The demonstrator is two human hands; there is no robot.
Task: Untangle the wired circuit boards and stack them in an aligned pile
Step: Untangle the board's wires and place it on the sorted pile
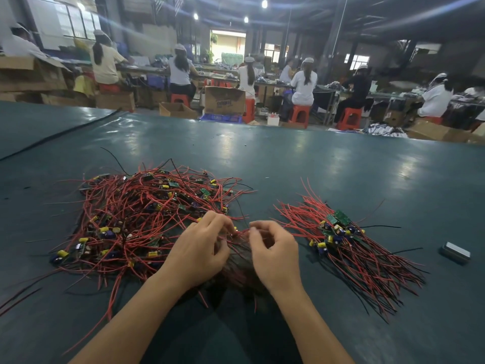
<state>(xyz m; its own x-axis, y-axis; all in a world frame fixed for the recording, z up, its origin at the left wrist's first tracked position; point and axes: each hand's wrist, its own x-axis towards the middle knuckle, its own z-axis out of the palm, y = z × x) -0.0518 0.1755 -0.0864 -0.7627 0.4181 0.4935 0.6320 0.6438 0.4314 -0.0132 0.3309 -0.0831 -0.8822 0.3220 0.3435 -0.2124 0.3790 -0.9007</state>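
Near edge, centre: red wires pinched from both sides; left hand curled round them, right hand gripping w/ thumb & fingertips; any board on them hidden; tangled heap of wired boards just L, touching left hand; aligned pile to R, wires fanned toward near edge; all on green table; grey block far R, apart; workers on red stools in bkgd.

readable text: none | cardboard box on the floor beyond the table: blue print block on its front; too blurred to read | circuit boards in the right-hand pile: green faces; any marking too small to tell
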